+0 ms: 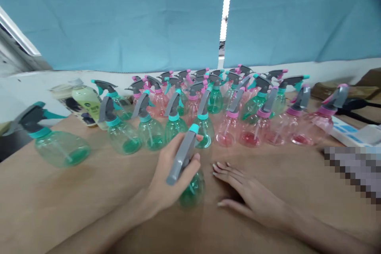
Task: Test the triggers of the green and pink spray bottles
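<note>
My left hand (174, 170) is wrapped round the neck of a green spray bottle (193, 192), which stands at the front of the table. Its grey trigger head with a teal nozzle shows between thumb and fingers; my palm hides the collar. To its right, my right hand (247, 190) lies with fingers stretched out over the tabletop, holding nothing. Just beyond my hands runs a front row of bottles: green spray bottles (151, 135) with teal collars on the left and pink spray bottles (228, 131) with pink collars on the right.
Several more spray bottles (214, 99) crowd behind the front row. One green spray bottle (62, 149) stands apart at the left. A light green bottle (86, 97) is at the back left. A white and blue device (351, 133) sits at the right on the wooden table (119, 190).
</note>
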`<state>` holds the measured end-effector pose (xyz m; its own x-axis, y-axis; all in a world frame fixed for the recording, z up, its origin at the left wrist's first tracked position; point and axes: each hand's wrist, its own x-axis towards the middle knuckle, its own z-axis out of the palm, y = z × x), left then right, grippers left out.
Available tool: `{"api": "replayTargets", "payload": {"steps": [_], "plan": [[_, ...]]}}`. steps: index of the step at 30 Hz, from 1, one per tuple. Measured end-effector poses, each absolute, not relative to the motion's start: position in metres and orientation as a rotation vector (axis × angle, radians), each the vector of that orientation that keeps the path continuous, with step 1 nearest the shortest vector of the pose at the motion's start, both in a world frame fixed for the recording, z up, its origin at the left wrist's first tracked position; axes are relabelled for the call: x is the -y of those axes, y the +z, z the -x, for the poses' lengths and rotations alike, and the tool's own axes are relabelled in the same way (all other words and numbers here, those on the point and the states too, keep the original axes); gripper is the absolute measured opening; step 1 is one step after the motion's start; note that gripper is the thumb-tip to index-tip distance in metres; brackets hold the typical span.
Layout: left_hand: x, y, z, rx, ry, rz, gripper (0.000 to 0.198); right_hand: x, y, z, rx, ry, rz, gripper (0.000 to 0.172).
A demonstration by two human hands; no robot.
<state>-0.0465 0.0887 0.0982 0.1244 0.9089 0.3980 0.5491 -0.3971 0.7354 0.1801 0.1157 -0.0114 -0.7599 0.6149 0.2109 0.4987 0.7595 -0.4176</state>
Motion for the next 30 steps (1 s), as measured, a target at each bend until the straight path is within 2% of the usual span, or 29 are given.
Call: {"api": "replayTargets", "payload": {"steps": [16,22,30], "plan": [[-0.0906,0.0882,0.0474,-1.403,1.25,-1.887,0.029,-0.1184,-0.0089,-0.1813,2.605,0.455,0.818,0.059],[-0.094,0.0934,0.0443,-1.414,1.234,-1.883,0.024,-0.1213,-0.0125,-0.1803,2.601,0.458,0.783,0.058],[-0.0969,0.0921,0.048,-1.412,1.222,-1.919,0.028,-0.1237,-0.0129,-0.1793,2.613,0.433,0.795,0.055]]}}
